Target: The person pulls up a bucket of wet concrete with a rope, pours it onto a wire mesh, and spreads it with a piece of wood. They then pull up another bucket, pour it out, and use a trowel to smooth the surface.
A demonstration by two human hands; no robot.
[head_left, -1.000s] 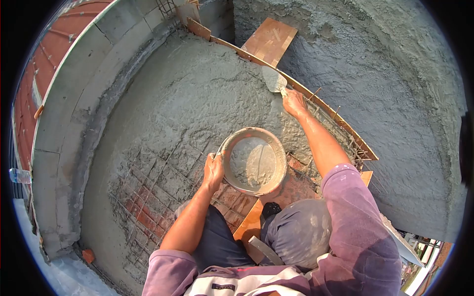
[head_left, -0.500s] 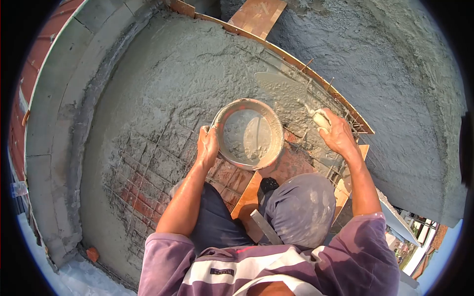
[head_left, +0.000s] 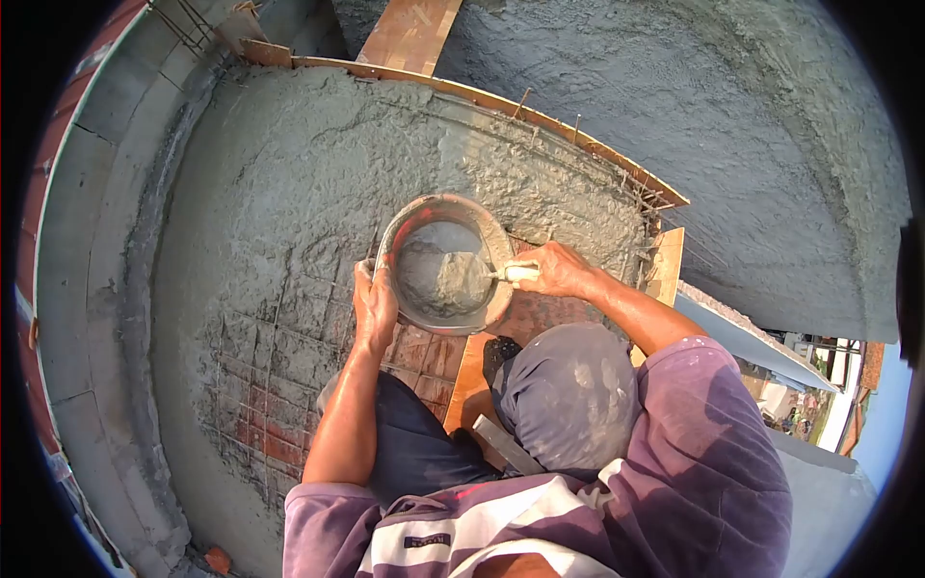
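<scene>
The round pan (head_left: 438, 200) stands tilted over the near part of the slab (head_left: 328, 154), where the wet grey cover ends and red brick shows beneath the wire mesh (head_left: 255, 371). It is part full of grey mortar (head_left: 429, 260). The left hand (head_left: 374, 306) is closed on the pan's near-left rim, thumb over the lip and fingers under the outside. The right hand (head_left: 557, 270) is wrapped tight round the pale handle of a trowel (head_left: 493, 275), which crosses the pan's right rim with its blade lying in the mortar. Just below the pan are the person's bent knees, the right knee (head_left: 568, 395) in dusty grey cloth. A wooden form board (head_left: 501, 104) bounds the slab's far edge, and a block wall (head_left: 87, 212) curves along its left edge.
</scene>
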